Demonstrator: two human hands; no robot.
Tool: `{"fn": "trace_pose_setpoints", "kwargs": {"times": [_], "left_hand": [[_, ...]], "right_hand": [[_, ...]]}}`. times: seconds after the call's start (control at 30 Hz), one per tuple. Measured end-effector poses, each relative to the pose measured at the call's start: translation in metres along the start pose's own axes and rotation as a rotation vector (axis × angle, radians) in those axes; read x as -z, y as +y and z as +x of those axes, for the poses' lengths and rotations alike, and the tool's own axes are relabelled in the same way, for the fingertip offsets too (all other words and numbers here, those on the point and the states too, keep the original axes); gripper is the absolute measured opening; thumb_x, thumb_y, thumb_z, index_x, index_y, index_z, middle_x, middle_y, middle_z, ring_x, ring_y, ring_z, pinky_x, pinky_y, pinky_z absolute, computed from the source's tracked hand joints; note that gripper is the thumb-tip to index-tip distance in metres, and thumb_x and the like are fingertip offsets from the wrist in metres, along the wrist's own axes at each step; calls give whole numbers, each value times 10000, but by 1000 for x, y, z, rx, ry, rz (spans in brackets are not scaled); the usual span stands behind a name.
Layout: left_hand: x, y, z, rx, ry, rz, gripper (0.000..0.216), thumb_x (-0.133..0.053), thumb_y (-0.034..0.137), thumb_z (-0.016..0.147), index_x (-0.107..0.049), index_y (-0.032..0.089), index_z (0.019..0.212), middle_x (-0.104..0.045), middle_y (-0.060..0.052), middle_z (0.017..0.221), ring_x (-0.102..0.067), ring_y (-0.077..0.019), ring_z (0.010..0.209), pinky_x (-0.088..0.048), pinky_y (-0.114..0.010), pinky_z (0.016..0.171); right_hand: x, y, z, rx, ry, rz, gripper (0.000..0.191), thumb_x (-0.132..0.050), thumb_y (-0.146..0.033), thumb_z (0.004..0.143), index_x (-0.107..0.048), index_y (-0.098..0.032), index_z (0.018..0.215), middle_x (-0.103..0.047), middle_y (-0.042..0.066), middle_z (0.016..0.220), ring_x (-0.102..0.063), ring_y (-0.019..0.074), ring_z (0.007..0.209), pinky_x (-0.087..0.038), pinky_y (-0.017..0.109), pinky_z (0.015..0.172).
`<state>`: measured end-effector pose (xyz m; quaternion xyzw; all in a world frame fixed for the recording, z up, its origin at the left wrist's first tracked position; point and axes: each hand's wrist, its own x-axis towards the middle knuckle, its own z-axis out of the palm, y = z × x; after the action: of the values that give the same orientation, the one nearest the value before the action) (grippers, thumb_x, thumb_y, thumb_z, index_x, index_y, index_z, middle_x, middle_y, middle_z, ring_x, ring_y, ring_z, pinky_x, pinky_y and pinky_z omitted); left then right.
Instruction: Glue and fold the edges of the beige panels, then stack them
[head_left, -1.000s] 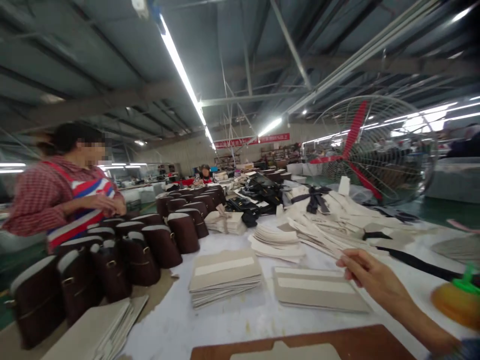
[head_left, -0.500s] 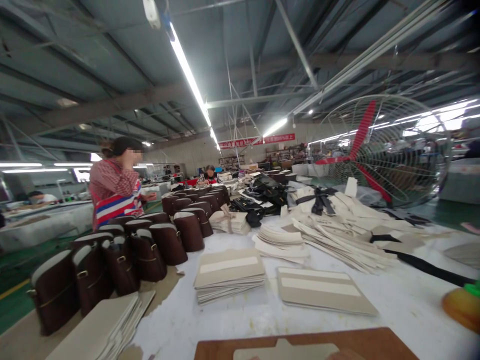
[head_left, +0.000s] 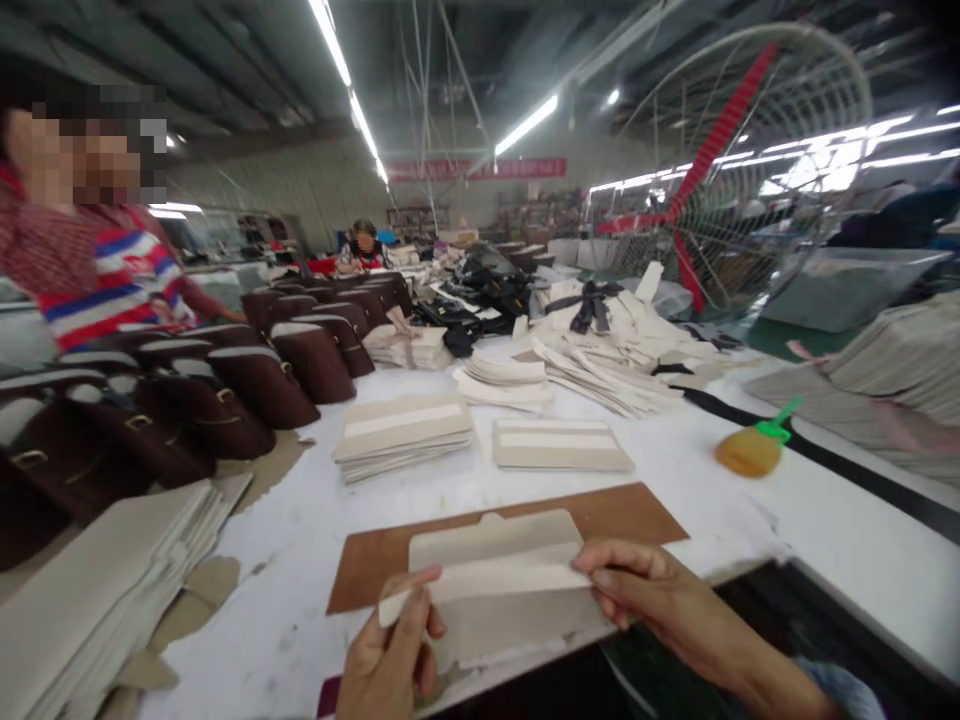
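A long cream strip stretches between my two hands above a beige panel with rounded corners and a small tab. My left hand pinches the strip's left end between thumb and fingers. At the other end, my right hand grips the strip with thumb and fingertips. Beneath the panel lies a flat brown board at the table's near edge. Whether the strip touches the panel along its length, I cannot tell.
Beyond the board lie a stack of beige panels and a striped panel. Dark brown bags and more beige sheets fill the left. An orange bottle with green nozzle and a large fan are right. A person stands left.
My view has tilted down and turned slightly right. Both hands, barely visible at the bottom edge before, now show fully with the cream strip between them.
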<state>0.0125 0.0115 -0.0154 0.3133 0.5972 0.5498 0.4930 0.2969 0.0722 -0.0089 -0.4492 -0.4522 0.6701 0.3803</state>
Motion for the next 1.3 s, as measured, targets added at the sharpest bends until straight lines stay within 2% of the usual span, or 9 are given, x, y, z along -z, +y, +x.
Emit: {"fn": "trace_pose_setpoints", "kwargs": {"times": [0.17,0.3,0.4,0.57,0.73,0.87,1.1,1.3], "left_hand": [[-2,11,-6,71,13,-85,690,-825,660,689,-672,178,1157,-617,46,679,-481,-71,543,-380,-178,482],[2,18,-2,63,76,21,744,-822,694,646,-617,175,1138,-694,14,693,-580,-120,577,-478,-216,525],[9,17,7,13,117,182,704,-791,711,651,-606,179,1073,-745,-22,718,-639,-158,595,-531,-266,578],[16,20,19,-84,149,502,501,-755,640,702,-723,185,910,-746,-25,717,-670,-195,664,-536,-300,650],[11,24,30,-265,151,612,372,-617,541,808,-776,223,921,-766,-29,878,-689,-205,755,-550,-327,727],[5,20,43,-357,188,754,317,-546,473,814,-761,250,880,-775,-34,963,-707,-237,899,-532,-381,869],[-5,16,51,-323,288,859,416,-553,372,839,-655,206,1207,-743,-9,842,-703,-243,823,-490,-387,807],[-9,15,51,-284,324,966,387,-609,258,889,-600,209,1274,-751,20,869,-720,-223,851,-484,-355,788]], "right_hand": [[3,-3,2,-27,100,-56,484,-915,-578,602,-691,-201,806,-590,-47,599,-465,86,528,-342,227,532],[9,-2,11,13,181,-141,422,-885,-546,615,-731,-194,789,-565,-50,601,-429,87,533,-312,244,530],[14,0,22,56,205,-247,384,-828,-540,675,-764,-194,828,-564,-47,609,-417,94,544,-289,257,535],[21,3,44,131,244,-335,367,-816,-495,692,-744,-191,885,-658,-19,737,-528,123,640,-394,272,612],[21,1,62,113,252,-290,398,-824,-487,655,-673,-205,893,-624,-37,722,-482,104,545,-376,251,496],[18,2,67,100,286,-329,382,-784,-482,681,-645,-213,913,-604,-41,710,-490,114,527,-386,247,449],[21,9,67,132,311,-431,375,-724,-503,708,-647,-207,926,-596,-33,692,-492,125,537,-370,250,454],[18,8,66,134,364,-652,387,-638,-543,733,-678,-209,925,-637,5,692,-555,172,585,-418,289,497]]}}
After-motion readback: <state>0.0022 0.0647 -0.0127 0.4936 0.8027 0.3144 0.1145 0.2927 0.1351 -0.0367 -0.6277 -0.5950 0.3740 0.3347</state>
